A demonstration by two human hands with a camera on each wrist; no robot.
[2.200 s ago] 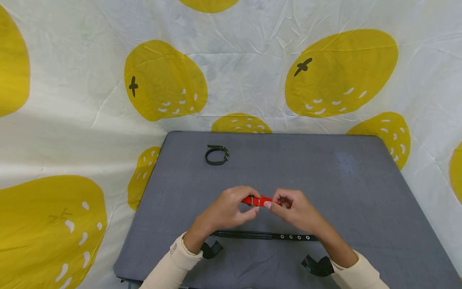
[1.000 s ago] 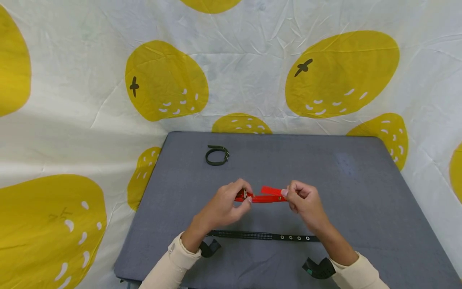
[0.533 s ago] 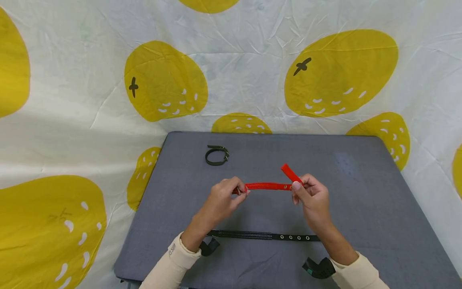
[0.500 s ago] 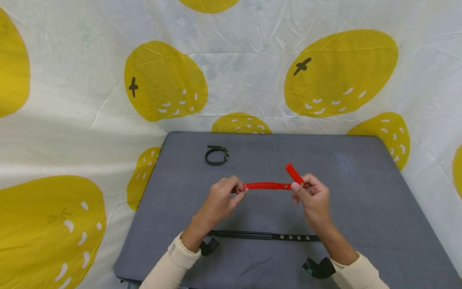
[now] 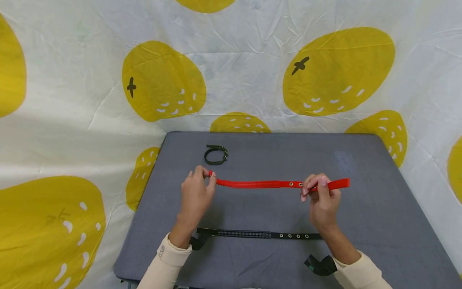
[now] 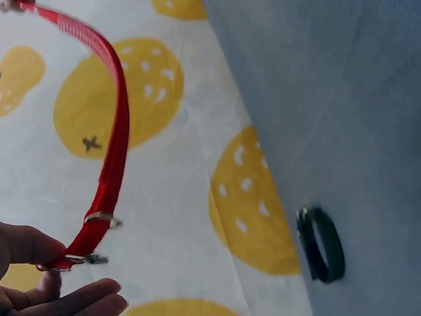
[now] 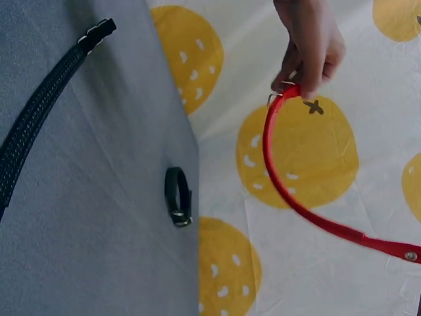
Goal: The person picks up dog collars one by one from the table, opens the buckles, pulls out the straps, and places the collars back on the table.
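A red dog collar (image 5: pixel 252 184) is stretched nearly level above the table between my two hands. My left hand (image 5: pixel 195 196) pinches its buckle end between thumb and fingers; in the left wrist view the metal buckle (image 6: pixel 85 259) and a metal ring (image 6: pixel 102 217) show beside the thumb. Near the eyelet end, my right hand (image 5: pixel 323 204) grips the strap, and the free tip sticks out to the right past the thumb. In the right wrist view the collar (image 7: pixel 283 187) sags in a curve below my left hand (image 7: pixel 316 43).
On the grey table (image 5: pixel 361 216), a black collar (image 5: pixel 245 233) with metal eyelets lies straight in front, below the hands. A dark green collar (image 5: pixel 215 155), buckled into a loop, lies towards the back left. Behind the table hangs a white cloth (image 5: pixel 245 80) with yellow fruit prints.
My hands have moved apart, the left one leftward and the right one rightward. The red collar went from a short folded bundle to a stretched strap, and its tip swung out to the right.
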